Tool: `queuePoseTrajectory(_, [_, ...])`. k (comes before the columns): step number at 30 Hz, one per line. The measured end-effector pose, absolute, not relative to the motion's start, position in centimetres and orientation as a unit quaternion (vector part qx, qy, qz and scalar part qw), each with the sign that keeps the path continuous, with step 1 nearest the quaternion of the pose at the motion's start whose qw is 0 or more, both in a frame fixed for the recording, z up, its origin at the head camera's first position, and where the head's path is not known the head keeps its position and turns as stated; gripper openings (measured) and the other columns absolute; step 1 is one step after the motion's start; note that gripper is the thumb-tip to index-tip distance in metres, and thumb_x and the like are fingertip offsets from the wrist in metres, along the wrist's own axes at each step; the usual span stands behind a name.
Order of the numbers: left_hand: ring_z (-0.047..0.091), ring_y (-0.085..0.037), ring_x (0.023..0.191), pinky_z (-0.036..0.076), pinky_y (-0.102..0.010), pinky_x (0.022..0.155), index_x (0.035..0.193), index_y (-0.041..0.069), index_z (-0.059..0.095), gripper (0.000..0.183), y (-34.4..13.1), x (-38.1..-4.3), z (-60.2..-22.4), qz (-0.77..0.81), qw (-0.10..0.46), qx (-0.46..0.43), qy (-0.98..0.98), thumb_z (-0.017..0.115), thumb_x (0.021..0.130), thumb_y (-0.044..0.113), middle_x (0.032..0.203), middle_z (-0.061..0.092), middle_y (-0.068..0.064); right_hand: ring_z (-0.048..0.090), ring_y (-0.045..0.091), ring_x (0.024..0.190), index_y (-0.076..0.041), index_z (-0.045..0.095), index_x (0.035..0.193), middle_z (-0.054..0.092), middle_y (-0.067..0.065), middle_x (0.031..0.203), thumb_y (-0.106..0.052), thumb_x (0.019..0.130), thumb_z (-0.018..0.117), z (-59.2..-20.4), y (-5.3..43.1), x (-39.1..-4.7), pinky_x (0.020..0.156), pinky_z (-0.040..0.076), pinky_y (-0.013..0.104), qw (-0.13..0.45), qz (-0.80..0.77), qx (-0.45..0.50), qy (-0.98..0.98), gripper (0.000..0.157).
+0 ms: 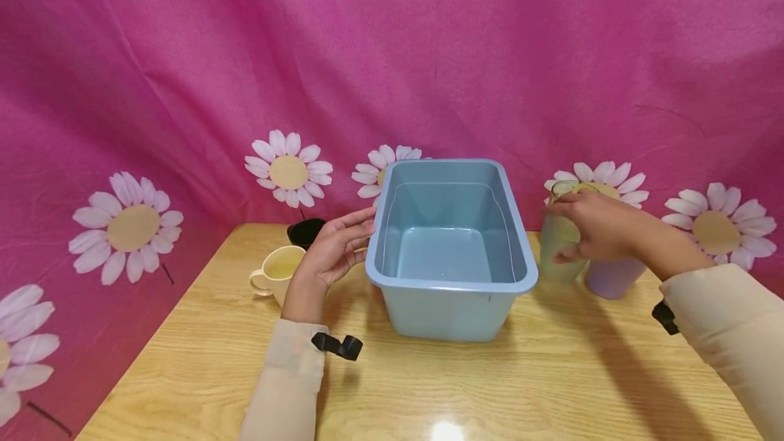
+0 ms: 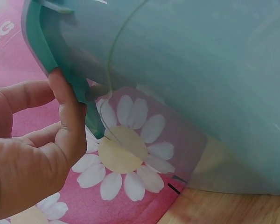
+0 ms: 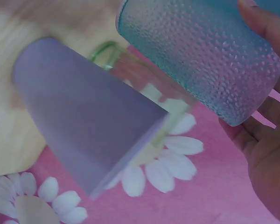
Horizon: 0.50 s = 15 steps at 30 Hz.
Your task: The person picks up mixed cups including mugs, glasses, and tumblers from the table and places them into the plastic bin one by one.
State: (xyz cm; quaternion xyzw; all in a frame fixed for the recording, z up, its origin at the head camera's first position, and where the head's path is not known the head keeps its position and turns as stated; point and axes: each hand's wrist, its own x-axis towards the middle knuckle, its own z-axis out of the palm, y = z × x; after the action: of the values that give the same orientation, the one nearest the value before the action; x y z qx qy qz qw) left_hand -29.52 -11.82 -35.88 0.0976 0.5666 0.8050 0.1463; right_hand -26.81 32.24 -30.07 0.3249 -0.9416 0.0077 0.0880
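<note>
A blue-grey plastic tub [image 1: 450, 315] stands in the middle of the table, its inside bare. My left hand [image 1: 333, 250] is at its left rim; in the left wrist view the fingers [image 2: 70, 107] hold the rim's lip [image 2: 79, 88]. On the right, my right hand [image 1: 603, 226] grips a translucent, dimpled tumbler [image 3: 191, 51] near its mouth; the tumbler [image 1: 559, 250] is upright beside the tub. Just right of it stands a purple cup [image 3: 79, 107], partly covered by the hand in the head view. A clear glass with a greenish edge [image 3: 126, 70] shows behind the purple cup.
Left of my left wrist is a cream mug [image 1: 278, 274] with its handle to the left. A black cup or bowl [image 1: 304, 231], partly hidden, sits behind it. A pink flowered cloth [image 1: 459, 53] hangs along the back of the wooden table [image 1: 202, 359].
</note>
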Motion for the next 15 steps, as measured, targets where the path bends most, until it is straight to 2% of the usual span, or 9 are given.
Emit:
queuePoseTrajectory(7, [0.071, -0.016, 0.09, 0.061, -0.033, 0.08, 0.148, 0.001, 0.051, 0.047, -12.1, -29.6, -35.8, 0.808, 0.139, 0.096, 0.565, 0.057, 0.102, 0.004, 0.116, 0.071, -0.005, 0.066, 0.037, 0.109, -0.002, 0.066, 0.127, 0.069, 0.015, 0.122, -0.038, 0.067, 0.095, -27.6, 31.6, -27.0, 0.094, 0.052, 0.054, 0.094, 0.023, 0.333, -0.938, 0.076])
queuePoseTrajectory(15, [0.07, -0.016, 0.085, 0.061, -0.031, 0.077, 0.151, 0.0, 0.048, 0.049, -11.8, -29.6, -35.8, 0.805, 0.144, 0.099, 0.567, 0.055, 0.103, 0.004, 0.105, 0.072, -0.002, 0.061, 0.044, 0.114, -0.005, 0.066, 0.128, 0.067, 0.017, 0.125, -0.045, 0.068, 0.093, -25.0, 31.3, -26.7, 0.093, 0.049, 0.063, 0.099, -0.007, 0.298, -0.949, 0.077])
